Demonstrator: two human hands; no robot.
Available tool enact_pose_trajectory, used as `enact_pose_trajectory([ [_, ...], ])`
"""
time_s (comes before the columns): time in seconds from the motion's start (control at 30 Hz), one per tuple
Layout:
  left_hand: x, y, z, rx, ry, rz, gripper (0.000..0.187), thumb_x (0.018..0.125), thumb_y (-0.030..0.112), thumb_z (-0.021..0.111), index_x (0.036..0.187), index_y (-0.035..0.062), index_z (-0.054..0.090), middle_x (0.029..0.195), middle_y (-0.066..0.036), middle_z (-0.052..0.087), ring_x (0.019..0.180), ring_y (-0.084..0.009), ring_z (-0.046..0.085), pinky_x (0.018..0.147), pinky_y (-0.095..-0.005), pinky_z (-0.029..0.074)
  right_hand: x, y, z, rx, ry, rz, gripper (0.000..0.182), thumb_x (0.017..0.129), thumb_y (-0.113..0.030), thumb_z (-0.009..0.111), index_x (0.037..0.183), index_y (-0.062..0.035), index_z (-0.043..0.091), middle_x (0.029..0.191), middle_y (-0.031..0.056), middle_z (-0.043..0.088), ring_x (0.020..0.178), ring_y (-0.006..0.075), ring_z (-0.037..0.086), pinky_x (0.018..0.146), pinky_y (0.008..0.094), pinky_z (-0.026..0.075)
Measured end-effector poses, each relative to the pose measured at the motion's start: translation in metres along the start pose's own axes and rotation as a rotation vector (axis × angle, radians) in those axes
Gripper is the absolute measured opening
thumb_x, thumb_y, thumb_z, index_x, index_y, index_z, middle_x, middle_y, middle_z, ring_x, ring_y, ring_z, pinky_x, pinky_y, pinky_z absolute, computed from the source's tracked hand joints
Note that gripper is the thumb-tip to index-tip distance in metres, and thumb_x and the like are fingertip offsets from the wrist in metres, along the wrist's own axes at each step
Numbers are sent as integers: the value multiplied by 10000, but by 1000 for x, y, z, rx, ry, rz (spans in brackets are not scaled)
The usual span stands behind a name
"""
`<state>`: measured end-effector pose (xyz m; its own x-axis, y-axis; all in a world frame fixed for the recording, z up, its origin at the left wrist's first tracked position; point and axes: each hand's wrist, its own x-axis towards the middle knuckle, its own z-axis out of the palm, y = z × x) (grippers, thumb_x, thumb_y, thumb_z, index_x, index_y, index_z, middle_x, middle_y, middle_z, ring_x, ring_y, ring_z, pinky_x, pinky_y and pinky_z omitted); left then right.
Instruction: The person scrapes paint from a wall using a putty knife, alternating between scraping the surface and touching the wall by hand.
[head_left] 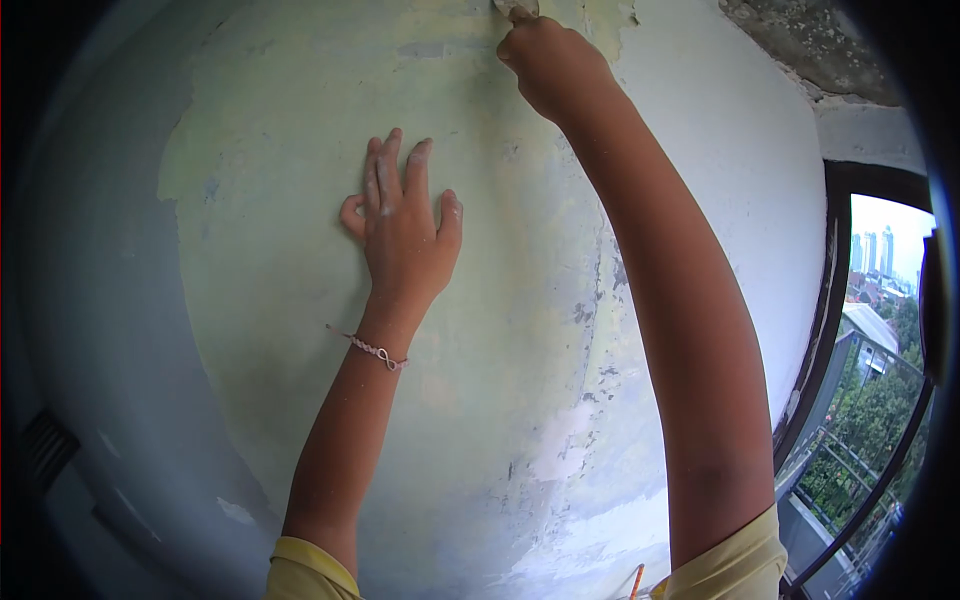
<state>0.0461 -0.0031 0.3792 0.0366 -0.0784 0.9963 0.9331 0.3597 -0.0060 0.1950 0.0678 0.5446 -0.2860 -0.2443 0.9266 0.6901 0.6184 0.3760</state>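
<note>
Left hand (405, 220) spread against patchy pale-green wall (280, 250), 11 o'clock; pink braided bracelet (376, 352) on wrist. Right hand (553, 65) grips thin metal scraper (512, 6), 12 o'clock. Dark-framed window (837, 240), 3 o'clock.

This looked like a high-up room in a building, with peeling paint on the wall (300, 290) around the fingers (418, 165) and towers (872, 252) beyond the railing (850, 450) right of them.

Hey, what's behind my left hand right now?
Behind your left hand is the flat wall with its patchy, pale green surface. The part directly under the palm and fingers is covered, so I can't see it.
</note>
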Motion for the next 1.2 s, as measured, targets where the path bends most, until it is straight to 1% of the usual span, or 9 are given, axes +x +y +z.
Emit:
enact_pose_trajectory([
  [0.23, -3, -4, 8, 73, 27, 129, 630, 919, 182, 632, 1520, 169, 444, 1629, -119, 346, 1530, -281, 284, 1073, -485, 235, -23, -4, -22, 182, -128, 99, 265, 841, 52, 645, 1005, -100, 786, 1276, 126, 660, 1003, 348, 722, 844, 419, 617],
  [0.33, -9, -8, 5, 72, 7, 134, 660, 913, 183, 637, 1538, 170, 427, 1636, -119, 342, 1535, -272, 279, 1067, -477, 240, -33, -3, -11, 241, 57, 15, 152, 733, 125, 571, 639, 26, 502, 828, 225, 629, 626, 416, 579, 554, 494, 446],
  [0.43, -10, -8, 4, 73, 0, 130, 660, 913, 180, 635, 1539, 163, 427, 1640, -119, 340, 1536, -269, 279, 1069, -471, 237, -29, 5, 4, 271, 165, -10, 161, 742, 118, 572, 641, 27, 486, 853, 221, 650, 631, 413, 579, 558, 491, 460],
  [0.5, -10, -7, 3, 75, -5, 129, 662, 914, 183, 634, 1542, 163, 424, 1646, -119, 332, 1537, -268, 278, 1072, -469, 235, -21, 14, 14, 231, -8, 24, 199, 848, 28, 641, 928, -94, 776, 1181, 146, 691, 986, 354, 718, 826, 438, 613],
  [0.73, -13, -9, 6, 107, 13, 145, 655, 923, 213, 619, 1548, 162, 428, 1654, -124, 326, 1539, -266, 280, 1073, -465, 241, 37, 28, 0, 192, -148, 121, 227, 837, 5, 627, 938, -134, 776, 1133, 143, 707, 998, 343, 716, 814, 435, 605],
  [0.8, -13, -8, 6, 116, 14, 143, 651, 925, 216, 616, 1546, 160, 432, 1651, -126, 330, 1539, -266, 280, 1072, -465, 242, 58, 37, 11, 233, 73, -26, 115, 679, 105, 532, 658, 9, 473, 684, 190, 540, 639, 387, 538, 562, 472, 397],
  [0.87, -14, -9, 6, 123, 7, 145, 646, 926, 219, 613, 1544, 158, 436, 1649, -127, 335, 1538, -266, 281, 1072, -465, 244, 72, 37, 7, 187, 90, -72, 110, 757, 50, 607, 702, -24, 549, 682, 149, 578, 643, 372, 583, 553, 448, 445],
  [0.93, -14, -9, 6, 100, 18, 148, 644, 928, 224, 608, 1545, 156, 434, 1645, -131, 339, 1538, -271, 281, 1074, -466, 243, 84, 37, 2, 125, -65, 28, 195, 888, -81, 637, 1048, -2, 717, 1042, 209, 708, 938, 385, 670, 825, 465, 525],
  [1.2, -15, -9, 4, 96, 24, 159, 645, 918, 224, 612, 1537, 148, 444, 1629, -141, 357, 1535, -281, 287, 1066, -472, 252, 78, 47, -45, 22, -115, -78, 195, 891, -113, 640, 1034, -41, 752, 988, 168, 751, 921, 378, 706, 849, 433, 568],
])
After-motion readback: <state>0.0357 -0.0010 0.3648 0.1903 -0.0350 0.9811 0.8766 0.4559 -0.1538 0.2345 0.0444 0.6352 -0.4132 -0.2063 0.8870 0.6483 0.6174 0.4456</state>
